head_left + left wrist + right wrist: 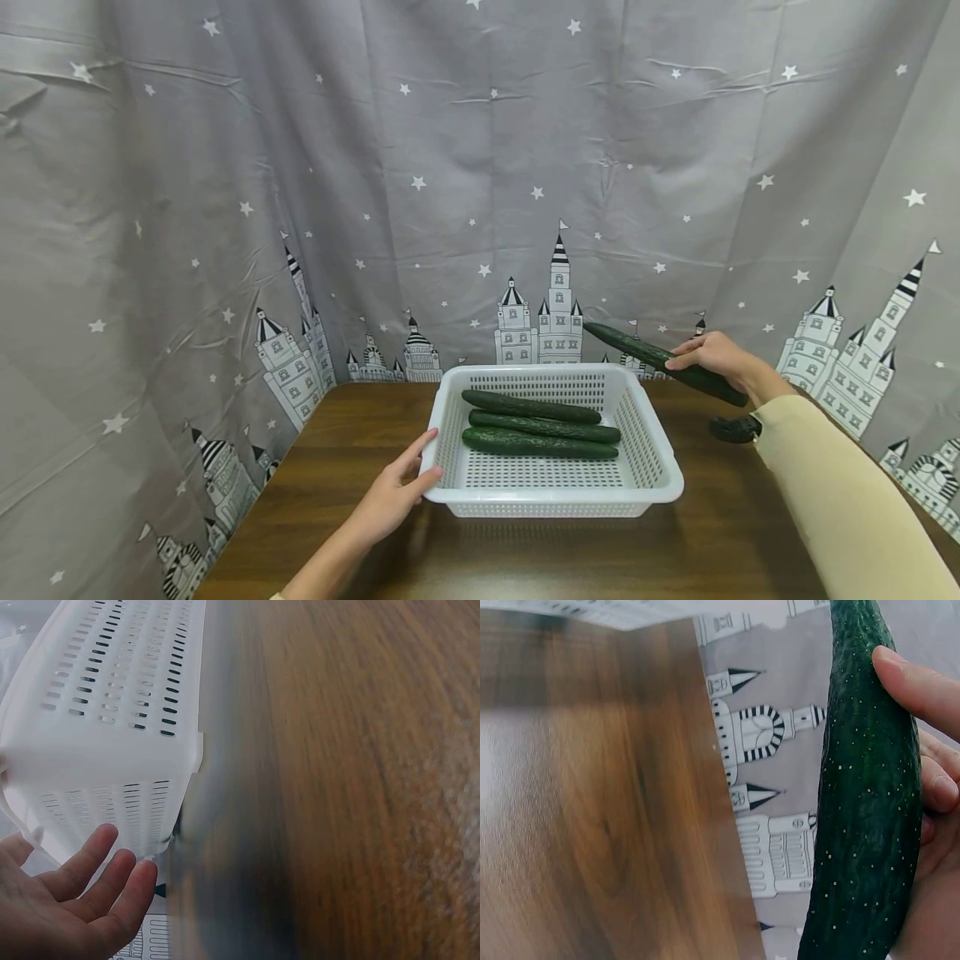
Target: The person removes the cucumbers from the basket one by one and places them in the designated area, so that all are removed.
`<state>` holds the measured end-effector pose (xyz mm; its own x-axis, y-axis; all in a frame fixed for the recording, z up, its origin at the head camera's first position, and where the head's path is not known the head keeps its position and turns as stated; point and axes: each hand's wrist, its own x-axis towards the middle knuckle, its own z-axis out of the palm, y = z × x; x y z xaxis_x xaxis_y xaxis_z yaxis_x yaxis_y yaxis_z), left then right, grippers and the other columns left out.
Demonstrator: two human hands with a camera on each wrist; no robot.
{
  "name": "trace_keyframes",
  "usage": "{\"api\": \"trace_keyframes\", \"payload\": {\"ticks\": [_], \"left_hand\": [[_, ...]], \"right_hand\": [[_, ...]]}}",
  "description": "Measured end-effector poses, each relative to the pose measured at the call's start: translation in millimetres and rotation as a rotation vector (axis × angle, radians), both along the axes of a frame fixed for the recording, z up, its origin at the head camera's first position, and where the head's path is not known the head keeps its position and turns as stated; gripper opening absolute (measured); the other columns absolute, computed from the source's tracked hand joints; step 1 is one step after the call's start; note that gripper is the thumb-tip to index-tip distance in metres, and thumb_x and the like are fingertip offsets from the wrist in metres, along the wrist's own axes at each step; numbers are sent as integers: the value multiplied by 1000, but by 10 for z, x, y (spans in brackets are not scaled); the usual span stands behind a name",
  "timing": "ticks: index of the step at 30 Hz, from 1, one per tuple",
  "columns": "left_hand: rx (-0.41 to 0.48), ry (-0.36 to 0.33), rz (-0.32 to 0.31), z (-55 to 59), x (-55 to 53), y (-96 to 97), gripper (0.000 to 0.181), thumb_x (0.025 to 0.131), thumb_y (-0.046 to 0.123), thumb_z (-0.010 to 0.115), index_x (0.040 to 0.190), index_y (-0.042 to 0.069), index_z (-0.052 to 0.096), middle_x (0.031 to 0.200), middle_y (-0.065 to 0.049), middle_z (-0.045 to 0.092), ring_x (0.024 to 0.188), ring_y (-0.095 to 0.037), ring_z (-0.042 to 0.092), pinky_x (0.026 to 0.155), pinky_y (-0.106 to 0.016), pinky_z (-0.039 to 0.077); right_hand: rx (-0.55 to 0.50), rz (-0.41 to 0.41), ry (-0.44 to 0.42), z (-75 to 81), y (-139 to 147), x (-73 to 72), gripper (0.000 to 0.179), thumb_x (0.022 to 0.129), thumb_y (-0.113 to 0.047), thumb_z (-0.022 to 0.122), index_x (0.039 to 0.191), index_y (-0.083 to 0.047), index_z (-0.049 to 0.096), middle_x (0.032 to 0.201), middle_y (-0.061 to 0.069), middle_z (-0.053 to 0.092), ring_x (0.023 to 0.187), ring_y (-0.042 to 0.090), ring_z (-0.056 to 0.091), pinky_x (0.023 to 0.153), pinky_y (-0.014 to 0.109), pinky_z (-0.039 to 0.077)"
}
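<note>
A white plastic basket (pixel 555 510) with slotted walls sits on the table. Three dark green cucumbers (pixel 536 444) lie side by side in it, lengthwise from left to right. At its left rim, my left hand (pixel 390 500) holds on with thumb and index finger over the edge; in the left wrist view the other fingers (pixel 124 889) stay loosely bent outside the wall. My right hand (pixel 712 358) grips another cucumber (pixel 630 344), held in the air right of the basket and tilted, its far end up and left. The right wrist view shows the thumb pressed along this bumpy cucumber (pixel 866 802).
The brown wooden table (pixel 315 467) extends around the basket. A grey curtain (pixel 450 167) with stars and castles hangs right behind the table's back edge and along both sides. A black device (pixel 735 429) is at my right wrist.
</note>
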<state>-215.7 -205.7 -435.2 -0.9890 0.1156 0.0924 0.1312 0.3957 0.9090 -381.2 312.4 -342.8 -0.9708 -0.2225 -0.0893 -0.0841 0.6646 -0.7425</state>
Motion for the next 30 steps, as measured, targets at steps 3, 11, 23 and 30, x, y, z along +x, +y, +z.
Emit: {"api": "trace_keyframes", "payload": {"ticks": [3,11,23,30], "left_hand": [[-2,3,0,6,3,-1,61,98,25,65,154,22,42,126,-20,65,108,-25,61,75,-35,49],[-9,-10,1,16,-1,-11,62,98,28,66,154,23,42,127,-20,64,109,-27,60,76,-35,49],[-11,-10,-1,14,3,-20,60,98,25,65,154,23,42,127,-21,65,109,-28,61,75,-36,50],[-4,-11,-9,5,3,-28,62,98,28,66,154,23,42,128,-21,64,112,-28,60,76,-36,50]], "right_hand": [[8,-10,4,-30,68,15,69,91,-36,74,139,9,53,155,34,32,144,56,17,112,67,24],[22,-55,12,-125,238,44,69,91,-36,73,139,9,53,152,34,35,144,58,17,113,65,27],[34,-99,35,-278,450,123,66,91,-34,72,133,14,55,147,34,41,140,57,28,110,61,34],[48,-126,49,-401,596,169,63,92,-34,71,131,14,57,143,37,45,131,51,46,95,41,52]]}}
